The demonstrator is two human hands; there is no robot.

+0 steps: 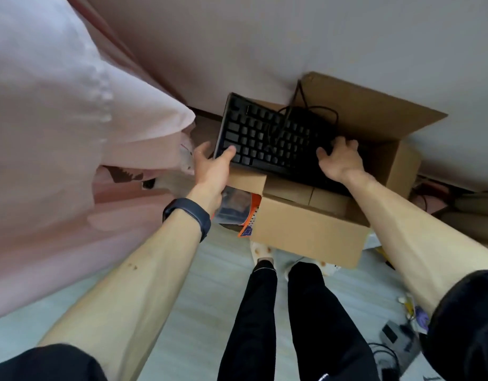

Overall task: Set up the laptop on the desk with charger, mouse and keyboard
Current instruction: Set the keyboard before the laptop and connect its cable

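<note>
Both hands are on a black keyboard (267,138) that sits tilted across the open top of a cardboard box (306,229) on the floor, and the two-ended hold looks chosen to keep the long board level as it comes out of the box. The left hand (210,171) grips the keyboard's near-left corner, thumb lying on the lowest row of keys and the other fingers out of sight, apparently under the edge; a dark wristband (188,215) circles that wrist. The right hand (339,158) presses down on the keyboard's right end with fingers spread and curled over the keys, though whether they wrap the far edge cannot be told. The keyboard thus spans the gap between the two hands, its far-left corner poking out past the box wall beyond the left hand. Its black cable (314,111) loops loosely over the keys and into the box just beyond the right hand, so it may drag or snag when the board is lifted. Under the left wrist an orange package (251,215) is wedged beside the box. No laptop, charger, mouse or desk is clearly in view, so the setup itself seems hardly begun.
</note>
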